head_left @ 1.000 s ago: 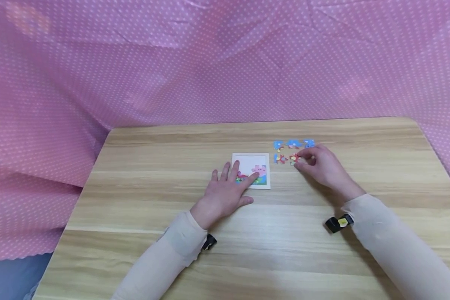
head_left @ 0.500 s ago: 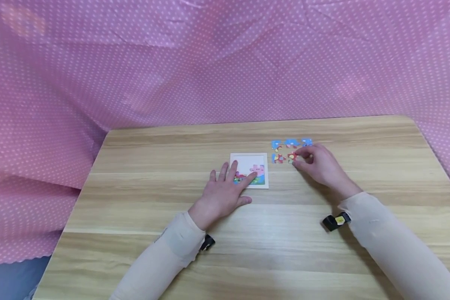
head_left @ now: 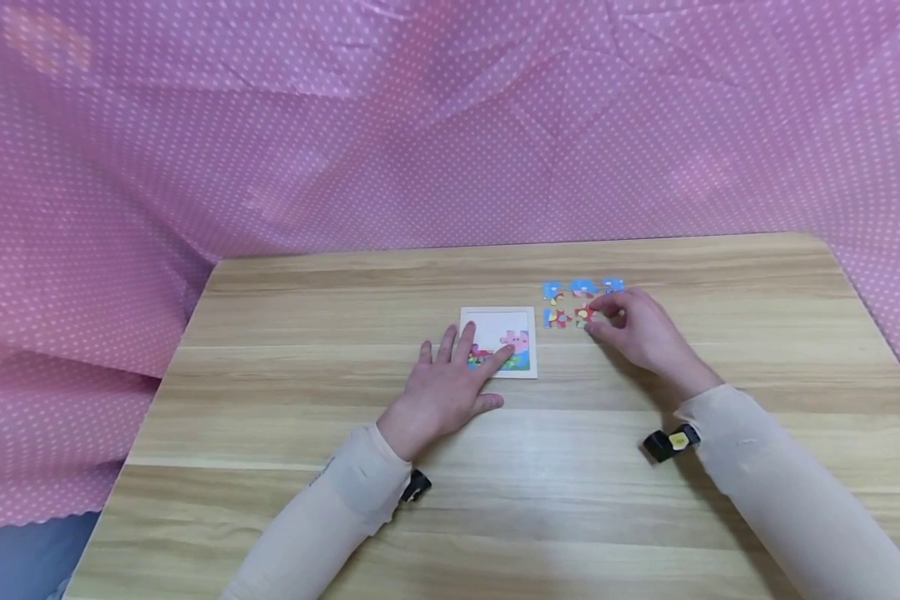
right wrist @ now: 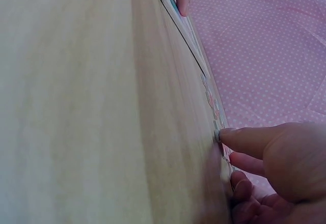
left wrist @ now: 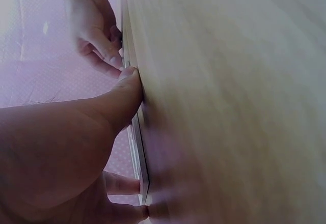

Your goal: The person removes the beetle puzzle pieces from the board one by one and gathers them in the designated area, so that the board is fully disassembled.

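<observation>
A small square puzzle board (head_left: 498, 317) with a white frame lies on the table in the head view. Pieces along its lower part show a pink pig face (head_left: 519, 338) above green and blue. My left hand (head_left: 444, 394) is spread over its lower left, fingers straight, the index fingertip at the pig face. To the right lie loose jigsaw pieces: a blue row (head_left: 583, 286) and a red-and-yellow piece (head_left: 556, 317) below it. My right hand (head_left: 648, 332) holds thumb and index finger at the edges of another red puzzle piece (head_left: 583, 313), partly hidden by the fingertips.
The wooden table (head_left: 307, 375) has its back edge just beyond the pieces. Pink polka-dot cloth (head_left: 450, 125) hangs behind it and down the left side. Black wrist cameras (head_left: 669, 443) sit low over the tabletop.
The whole head view has shifted slightly left. Both hands, the board and the loose pieces keep their places relative to one another.
</observation>
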`<state>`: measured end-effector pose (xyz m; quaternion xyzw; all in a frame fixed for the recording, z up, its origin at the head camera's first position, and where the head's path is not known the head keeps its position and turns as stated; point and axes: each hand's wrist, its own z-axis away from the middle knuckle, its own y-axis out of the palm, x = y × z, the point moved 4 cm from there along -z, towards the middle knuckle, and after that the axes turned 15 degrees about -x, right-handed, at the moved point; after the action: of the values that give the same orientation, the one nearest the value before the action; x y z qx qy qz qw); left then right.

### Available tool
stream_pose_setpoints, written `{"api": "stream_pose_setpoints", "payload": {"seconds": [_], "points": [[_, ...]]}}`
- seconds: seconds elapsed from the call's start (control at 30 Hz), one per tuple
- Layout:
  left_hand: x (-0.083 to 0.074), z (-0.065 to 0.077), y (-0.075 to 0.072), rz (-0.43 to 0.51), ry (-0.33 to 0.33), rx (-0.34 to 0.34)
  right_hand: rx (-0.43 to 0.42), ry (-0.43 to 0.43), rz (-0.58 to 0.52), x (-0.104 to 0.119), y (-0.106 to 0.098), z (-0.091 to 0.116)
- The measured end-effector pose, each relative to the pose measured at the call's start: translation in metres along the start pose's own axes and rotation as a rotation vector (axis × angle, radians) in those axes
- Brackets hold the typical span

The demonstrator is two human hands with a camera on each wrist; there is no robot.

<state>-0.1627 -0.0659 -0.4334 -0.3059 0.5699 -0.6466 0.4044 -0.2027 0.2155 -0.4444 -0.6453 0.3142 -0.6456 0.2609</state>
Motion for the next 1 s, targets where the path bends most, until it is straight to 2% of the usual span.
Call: {"api": "stream_pose_setpoints", "payload": {"seconds": [0.23, 0.5, 0.73, 1.0], "points": [[-0.001, 0.000, -0.001, 0.000, -0.004, -0.005, -0.023, -0.026, -0.030, 0.001, -0.004, 0.006], [0.000, 0.002, -0.007, 0.080, 0.007, -0.021, -0.031, -0.060, -0.105, 0.024, -0.002, 0.015], [0.000, 0.008, -0.007, 0.115, 0.041, -0.041, 0.006, -0.113, -0.148, 0.040, 0.014, 0.016], [-0.003, 0.014, -0.003, 0.091, 0.070, -0.060, 0.031, -0.155, -0.159, 0.058, 0.040, 0.016]]}}
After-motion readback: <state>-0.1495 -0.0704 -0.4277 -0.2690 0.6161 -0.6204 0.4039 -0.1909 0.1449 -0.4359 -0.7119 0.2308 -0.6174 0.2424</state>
